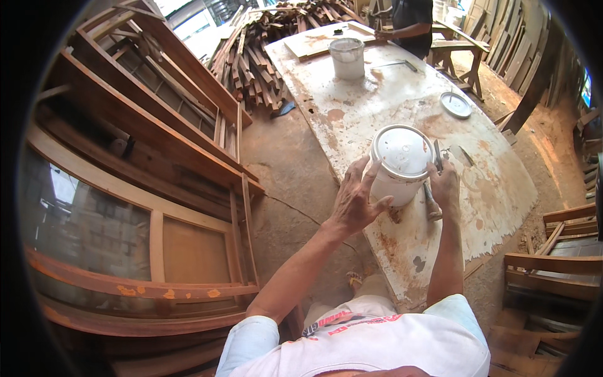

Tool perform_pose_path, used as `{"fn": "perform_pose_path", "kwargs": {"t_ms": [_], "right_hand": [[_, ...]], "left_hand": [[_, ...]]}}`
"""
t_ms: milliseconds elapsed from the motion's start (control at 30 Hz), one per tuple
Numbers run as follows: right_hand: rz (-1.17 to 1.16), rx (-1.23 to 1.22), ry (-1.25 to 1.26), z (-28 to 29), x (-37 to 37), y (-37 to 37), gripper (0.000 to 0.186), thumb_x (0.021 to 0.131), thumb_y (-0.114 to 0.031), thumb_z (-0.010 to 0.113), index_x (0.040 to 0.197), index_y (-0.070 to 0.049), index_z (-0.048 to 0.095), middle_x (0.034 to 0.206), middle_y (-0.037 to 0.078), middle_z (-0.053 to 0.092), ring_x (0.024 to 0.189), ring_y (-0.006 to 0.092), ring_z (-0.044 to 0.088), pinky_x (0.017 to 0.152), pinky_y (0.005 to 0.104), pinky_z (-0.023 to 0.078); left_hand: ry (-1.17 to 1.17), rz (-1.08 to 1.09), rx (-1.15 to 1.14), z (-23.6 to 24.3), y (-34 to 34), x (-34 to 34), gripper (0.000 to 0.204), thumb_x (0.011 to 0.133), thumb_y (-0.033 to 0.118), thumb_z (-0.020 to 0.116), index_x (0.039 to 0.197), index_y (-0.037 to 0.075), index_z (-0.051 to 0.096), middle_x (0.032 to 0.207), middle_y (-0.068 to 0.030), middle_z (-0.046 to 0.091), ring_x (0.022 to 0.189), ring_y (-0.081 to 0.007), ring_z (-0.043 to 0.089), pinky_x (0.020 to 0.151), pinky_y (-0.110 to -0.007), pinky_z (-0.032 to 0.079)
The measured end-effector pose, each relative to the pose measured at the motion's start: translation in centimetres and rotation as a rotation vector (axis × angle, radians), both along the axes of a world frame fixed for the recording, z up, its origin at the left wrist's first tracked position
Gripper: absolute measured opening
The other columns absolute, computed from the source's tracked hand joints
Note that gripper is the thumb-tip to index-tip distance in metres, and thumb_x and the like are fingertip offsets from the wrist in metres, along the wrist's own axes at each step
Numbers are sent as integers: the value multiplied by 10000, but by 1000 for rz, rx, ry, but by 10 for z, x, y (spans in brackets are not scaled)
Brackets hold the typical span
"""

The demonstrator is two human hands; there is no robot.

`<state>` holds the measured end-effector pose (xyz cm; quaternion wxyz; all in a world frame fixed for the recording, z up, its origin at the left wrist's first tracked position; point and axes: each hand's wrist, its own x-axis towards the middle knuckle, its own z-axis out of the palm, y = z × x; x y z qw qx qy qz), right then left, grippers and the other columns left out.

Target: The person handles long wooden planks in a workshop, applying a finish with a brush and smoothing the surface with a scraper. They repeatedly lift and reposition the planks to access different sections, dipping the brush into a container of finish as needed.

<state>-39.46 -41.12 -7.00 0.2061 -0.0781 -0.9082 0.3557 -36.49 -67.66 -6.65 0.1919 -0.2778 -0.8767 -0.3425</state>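
Note:
A white plastic bucket (392, 188) with its pale lid (403, 151) on top stands near the worktable's left edge. My left hand (358, 198) cups the bucket's near left side, thumb spread toward the front and fingers reaching up to the rim. On the other side, my right hand (446, 182) is closed on a dark flat-bladed tool (438, 154), held upright beside the lid; its exact kind is unclear. Between that forearm and the bucket lies a tool with a thick, worn end (433, 210). A thin blade (467, 156) lies flat farther right.
The stained white worktable (402, 264) has a ragged near-right edge. On it are another bucket (347, 60), a loose round lid (455, 105) and a metal tool (402, 63). A person (411, 25) stands at the far end. Wooden frames (157, 213) rise at left; scrap wood (257, 69) is heaped behind.

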Motion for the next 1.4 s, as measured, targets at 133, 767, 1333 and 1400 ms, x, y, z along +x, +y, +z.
{"fn": "perform_pose_path", "kwargs": {"t_ms": [133,767,1333,1400], "right_hand": [[-3,-36,6,4,0,-5,346,963,-247,648,1070,80,686,980,271,695,953,396,668,864,473,511],[193,-489,123,81,-16,-13,354,1094,-295,526,1044,18,683,783,56,638,604,104,589,541,291,460],[596,1004,-398,58,-91,-23,123,910,-139,672,921,-46,752,979,162,767,953,297,747,765,385,583],[676,1065,-444,49,-98,-36,109,911,-117,666,922,-76,767,979,135,775,935,276,753,748,364,585]], "left_hand": [[-10,23,-76,3,23,-41,1037,801,507,852,1552,-24,374,1548,-332,339,1467,-480,320,1205,-547,339],[24,67,108,-14,32,-73,587,925,223,767,1462,75,583,1349,-240,585,1214,-395,564,1041,-481,476],[-161,71,337,3,24,-80,471,1040,238,639,1436,-8,570,1148,-242,696,1056,-321,685,926,-411,537],[-156,73,327,6,21,-81,478,1040,244,636,1440,-7,566,1143,-241,697,1066,-330,681,933,-415,533]]}}
